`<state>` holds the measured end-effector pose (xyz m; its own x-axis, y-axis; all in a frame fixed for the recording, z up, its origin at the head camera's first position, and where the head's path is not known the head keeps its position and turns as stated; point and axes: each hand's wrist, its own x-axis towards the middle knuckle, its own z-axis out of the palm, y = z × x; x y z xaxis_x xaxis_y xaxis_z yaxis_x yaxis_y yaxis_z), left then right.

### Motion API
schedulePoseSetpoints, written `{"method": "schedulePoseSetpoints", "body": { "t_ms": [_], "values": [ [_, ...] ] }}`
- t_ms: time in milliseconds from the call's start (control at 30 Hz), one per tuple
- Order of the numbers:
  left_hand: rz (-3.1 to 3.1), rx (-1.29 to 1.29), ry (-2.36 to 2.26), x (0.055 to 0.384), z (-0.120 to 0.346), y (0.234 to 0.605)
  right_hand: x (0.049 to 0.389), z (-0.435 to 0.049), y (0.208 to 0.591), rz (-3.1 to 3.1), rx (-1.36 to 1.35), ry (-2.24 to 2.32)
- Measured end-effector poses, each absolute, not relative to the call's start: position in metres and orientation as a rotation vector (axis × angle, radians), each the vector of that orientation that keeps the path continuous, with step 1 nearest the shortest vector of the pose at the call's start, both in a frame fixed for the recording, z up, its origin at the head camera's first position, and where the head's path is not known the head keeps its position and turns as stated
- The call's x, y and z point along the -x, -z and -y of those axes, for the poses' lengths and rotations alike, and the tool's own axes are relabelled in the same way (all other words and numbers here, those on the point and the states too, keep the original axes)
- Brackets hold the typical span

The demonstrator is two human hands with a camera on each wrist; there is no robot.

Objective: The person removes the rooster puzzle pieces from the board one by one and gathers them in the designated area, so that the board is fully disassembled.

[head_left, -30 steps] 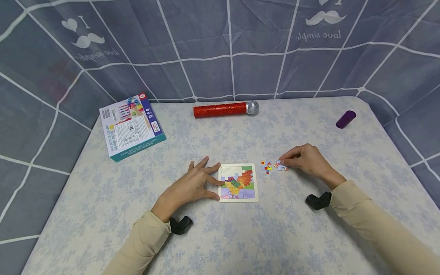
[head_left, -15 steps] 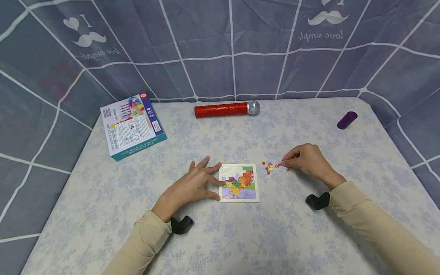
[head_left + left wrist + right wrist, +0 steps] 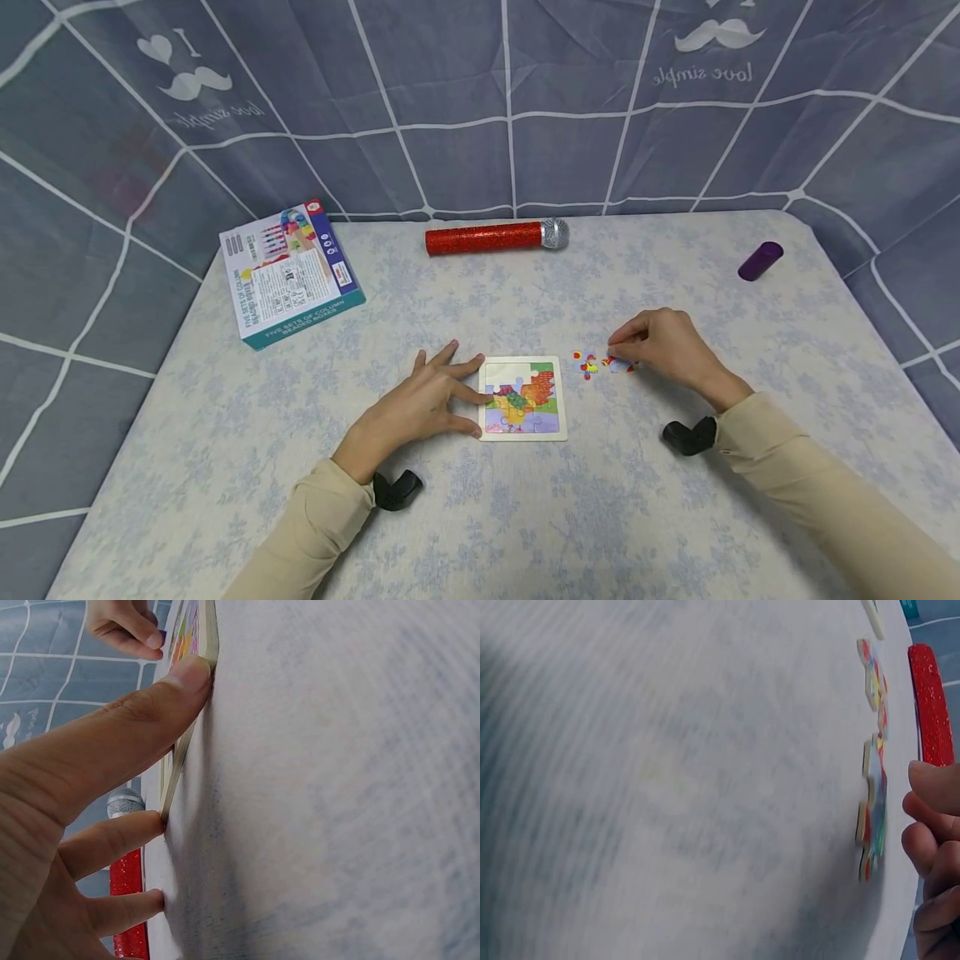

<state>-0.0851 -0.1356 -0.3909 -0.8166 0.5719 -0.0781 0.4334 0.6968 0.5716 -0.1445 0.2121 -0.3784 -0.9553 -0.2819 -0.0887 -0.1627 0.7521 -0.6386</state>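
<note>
A square jigsaw board (image 3: 561, 417) with a cream rim shows a partly assembled hen picture; its upper left is bare. My left hand (image 3: 420, 400) spreads its fingers along the board's left side. In the left wrist view the thumb (image 3: 187, 675) presses one corner and another fingertip touches the edge further along. Right of the board lie loose puzzle pieces, one with yellow and red (image 3: 588, 365) and one more bluish (image 3: 618, 366), partly hidden. My right hand (image 3: 663, 346) is just above them, fingers curled and tips together. In the right wrist view its fingertips (image 3: 924, 780) stand apart from the pieces, with nothing visible between them.
A red glitter microphone (image 3: 487, 238) lies at the back of the table. A boxed bead set (image 3: 292, 275) sits at the back left, and a purple cylinder (image 3: 761, 261) at the back right. A grey-blue gridded curtain (image 3: 450, 100) surrounds the table behind.
My right hand has shifted slightly and lifted a little off the bluish piece, which now lies in its shadow. My left hand and the board stay in place.
</note>
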Motion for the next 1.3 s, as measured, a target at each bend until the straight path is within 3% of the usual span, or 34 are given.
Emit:
{"method": "schedulePoseSetpoints", "body": {
  "t_ms": [867,1300],
  "values": [
    [-2.653,-0.803,-0.797,0.085,0.136,0.390,0.154,-0.148,0.383,-2.439,0.951,1.100],
    [-2.655,-0.803,-0.783,0.086,0.135,0.390,0.157,-0.129,0.387,-2.364,1.092,0.994]
  ]
}}
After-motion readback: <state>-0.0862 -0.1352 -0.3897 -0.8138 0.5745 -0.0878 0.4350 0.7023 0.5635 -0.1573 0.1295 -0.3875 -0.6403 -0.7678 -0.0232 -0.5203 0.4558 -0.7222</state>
